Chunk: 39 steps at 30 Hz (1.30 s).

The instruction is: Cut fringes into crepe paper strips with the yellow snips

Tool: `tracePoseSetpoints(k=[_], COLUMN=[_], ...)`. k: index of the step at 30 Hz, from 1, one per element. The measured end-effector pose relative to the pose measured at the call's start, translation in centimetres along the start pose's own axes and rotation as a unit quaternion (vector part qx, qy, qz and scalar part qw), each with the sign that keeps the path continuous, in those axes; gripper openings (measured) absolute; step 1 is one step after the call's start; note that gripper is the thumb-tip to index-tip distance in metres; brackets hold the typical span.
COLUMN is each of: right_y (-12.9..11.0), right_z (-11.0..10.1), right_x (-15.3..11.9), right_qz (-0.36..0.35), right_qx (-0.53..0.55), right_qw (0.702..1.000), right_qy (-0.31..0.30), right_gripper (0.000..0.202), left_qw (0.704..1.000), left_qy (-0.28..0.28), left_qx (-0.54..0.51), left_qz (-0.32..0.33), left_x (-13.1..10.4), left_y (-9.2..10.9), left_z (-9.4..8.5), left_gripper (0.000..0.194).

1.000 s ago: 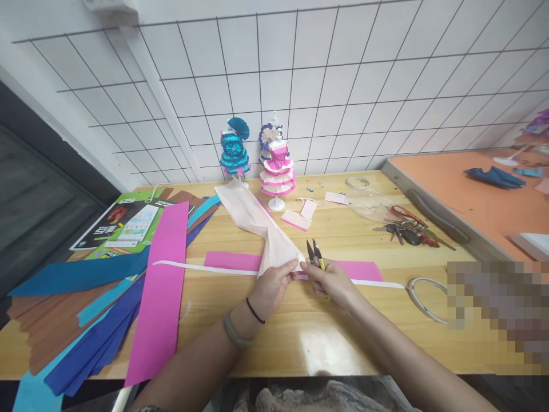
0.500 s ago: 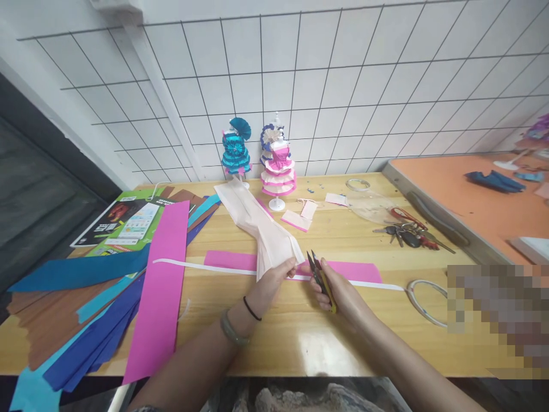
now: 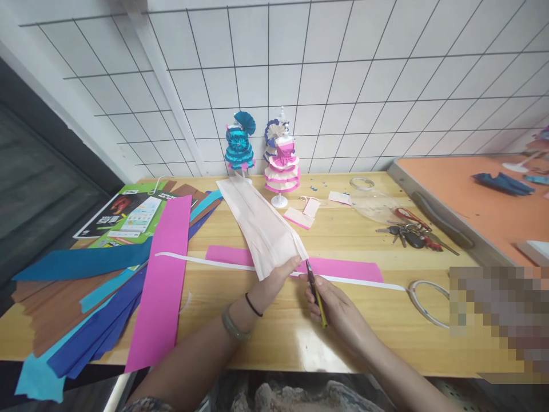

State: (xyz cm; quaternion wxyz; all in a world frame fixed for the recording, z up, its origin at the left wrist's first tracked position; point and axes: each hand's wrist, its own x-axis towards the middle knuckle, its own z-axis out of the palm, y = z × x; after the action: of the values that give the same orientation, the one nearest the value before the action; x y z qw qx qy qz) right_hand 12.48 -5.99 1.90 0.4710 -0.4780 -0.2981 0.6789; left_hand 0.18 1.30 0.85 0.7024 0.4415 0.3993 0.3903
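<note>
My left hand (image 3: pixel 281 276) pinches the near end of a pale pink crepe paper strip (image 3: pixel 263 229), which stretches away toward the dressed stands. In my right hand (image 3: pixel 337 303) are thread snips (image 3: pixel 316 292) with dark blades and a yellow handle. Their tips touch the right edge of the pale paper beside my left fingers. Under both hands lie a bright pink paper strip (image 3: pixel 349 270) and a narrow white strip (image 3: pixel 364 282). The pale paper and my left hand hide part of them.
Miniature paper dresses, one teal (image 3: pixel 239 146) and one pink (image 3: pixel 283 166), stand at the back. Coloured paper strips (image 3: pixel 156 286) cover the left side. Keys (image 3: pixel 412 234), a wire coil (image 3: pixel 429 303) and pale pink scraps (image 3: pixel 300 217) lie to the right and behind.
The snips have turned and moved up to the pale paper's edge, their blades closer together. The pale paper now lies wider and less twisted. The view has shifted slightly.
</note>
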Motion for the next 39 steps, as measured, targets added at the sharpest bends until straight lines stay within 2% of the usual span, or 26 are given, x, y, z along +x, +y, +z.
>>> tracePoseSetpoints(k=[4, 9, 12, 16, 19, 22, 26, 32, 35, 39], right_y=[-0.2, -0.6, -1.4, -2.3, -2.4, -2.3, -2.2, -1.7, -1.5, -1.3], right_z=[-0.1, -0.9, -1.1, -0.7, -0.4, -0.4, -0.5, -0.2, -0.2, -0.4], right_x=[-0.2, 0.1, 1.1, 2.8, 3.6, 3.9, 3.9, 3.9, 3.8, 3.3], right_qz=[0.023, 0.060, 0.025, -0.009, -0.039, -0.083, -0.103, -0.104, -0.098, -0.080], right_qx=[0.000, 0.013, 0.002, -0.060, -0.145, -0.206, -0.222, -0.199, -0.208, -0.190], right_qw=[1.000, 0.996, 0.997, 0.996, 0.985, 0.968, 0.965, 0.970, 0.969, 0.976], right_qy=[0.012, 0.061, 0.069, 0.065, 0.088, 0.113, 0.098, 0.095, 0.088, 0.076], right_gripper=[0.039, 0.039, 0.043, 0.045, 0.041, 0.039, 0.033, 0.034, 0.035, 0.035], left_qw=[0.999, 0.997, 0.997, 0.998, 0.998, 0.998, 0.998, 0.999, 0.999, 1.000], left_qy=[0.013, 0.043, 0.037, 0.018, -0.015, 0.000, 0.019, -0.021, 0.008, 0.028], left_qx=[0.029, 0.049, 0.060, 0.062, 0.067, 0.069, 0.064, -0.010, -0.034, -0.010], left_qz=[0.011, 0.027, 0.029, 0.018, 0.011, 0.001, -0.007, 0.022, 0.035, 0.006], left_x=[0.0, 0.0, 0.0, -0.4, -0.7, -0.7, -0.5, 0.1, 0.4, 0.3], left_y=[-0.1, -0.7, -0.8, 0.1, 0.9, 1.0, 0.5, -0.7, -1.5, -1.6], left_z=[-0.1, -0.3, -0.3, -0.1, 0.2, 0.2, 0.1, 0.2, 0.0, -0.3], left_gripper=[0.033, 0.030, 0.029, 0.030, 0.031, 0.030, 0.029, 0.029, 0.033, 0.032])
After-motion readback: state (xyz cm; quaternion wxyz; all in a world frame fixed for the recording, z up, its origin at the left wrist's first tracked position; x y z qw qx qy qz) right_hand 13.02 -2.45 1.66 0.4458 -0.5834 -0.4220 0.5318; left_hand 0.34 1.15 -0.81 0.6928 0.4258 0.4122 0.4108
